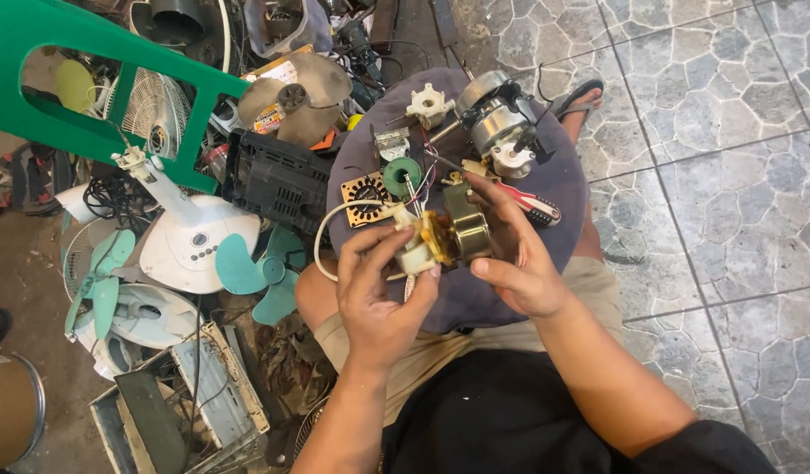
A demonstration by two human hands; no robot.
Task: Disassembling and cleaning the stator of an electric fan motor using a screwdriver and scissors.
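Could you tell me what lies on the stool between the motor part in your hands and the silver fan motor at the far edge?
In the head view, between the brass-coloured motor part and the silver fan motor lie a green wire coil and loose coloured wires on the purple stool.

Two hands, left hand (379, 290) and right hand (515, 263), on one small brass-coloured motor (449, 237). Just beyond the hands: one larger silver motor (497, 118), one green coil ring (401, 175), one red-handled tool (528, 204). Left of them: one white fan base (190, 241), one green plastic chair (89, 79).
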